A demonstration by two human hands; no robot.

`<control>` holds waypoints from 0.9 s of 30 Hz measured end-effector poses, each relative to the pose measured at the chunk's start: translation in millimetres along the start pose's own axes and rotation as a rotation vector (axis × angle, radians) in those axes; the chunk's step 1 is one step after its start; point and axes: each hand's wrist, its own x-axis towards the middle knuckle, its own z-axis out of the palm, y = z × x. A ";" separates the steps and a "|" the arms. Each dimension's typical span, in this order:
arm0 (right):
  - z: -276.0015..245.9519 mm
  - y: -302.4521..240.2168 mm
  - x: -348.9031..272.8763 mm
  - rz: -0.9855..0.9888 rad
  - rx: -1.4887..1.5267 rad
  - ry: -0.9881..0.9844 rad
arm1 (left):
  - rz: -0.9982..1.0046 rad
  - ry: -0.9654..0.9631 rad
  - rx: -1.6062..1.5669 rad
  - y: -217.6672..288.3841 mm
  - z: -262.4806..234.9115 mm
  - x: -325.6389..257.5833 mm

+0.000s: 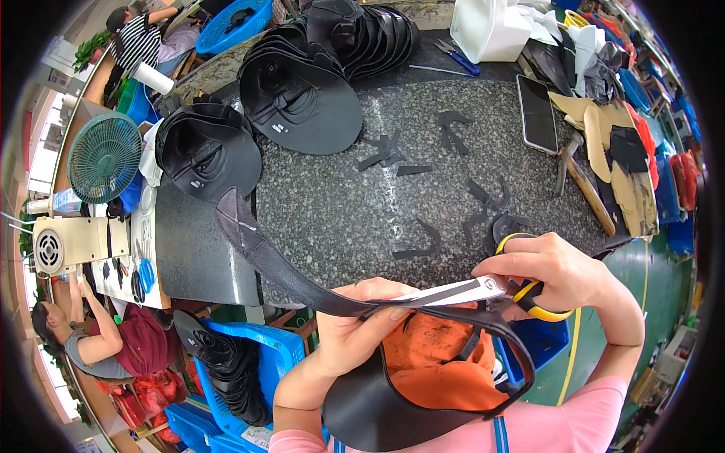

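My left hand [349, 328] pinches the band of a black visor cap [370, 404] between thumb and fingers. The cap's brim hangs low in front of me, and a long loose end of its band [283, 273] curves up to the left over the stone worktop [332, 204]. In my right hand [563, 272] are scissors [451, 291] with yellow-and-black handles, my fingers in the loops. Their silver blades point left along the band and reach my left fingertips. Orange stained cloth [430, 347] shows through the cap's opening.
Black offcuts [453, 132] lie scattered over the worktop. Stacked black caps [302, 106] stand at its far left. A phone [536, 113] and a hammer [585, 185] lie on the right. Blue crates [257, 362] are below. Two people work at the left, near a fan [106, 157].
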 end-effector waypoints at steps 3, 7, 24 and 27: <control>0.2 -2.1 0.8 0.025 0.030 -0.033 | 0.008 0.000 -0.014 -5.1 1.7 0.5; 3.8 0.1 -2.4 0.047 0.093 -0.048 | 0.119 -0.023 -0.020 -9.8 3.1 3.3; -11.3 -4.0 -0.3 0.024 -0.136 0.018 | 0.089 -0.200 0.482 9.5 -17.1 35.0; -15.1 -1.3 -0.6 -0.067 -0.404 0.128 | -0.179 -0.114 0.574 24.9 -21.7 44.5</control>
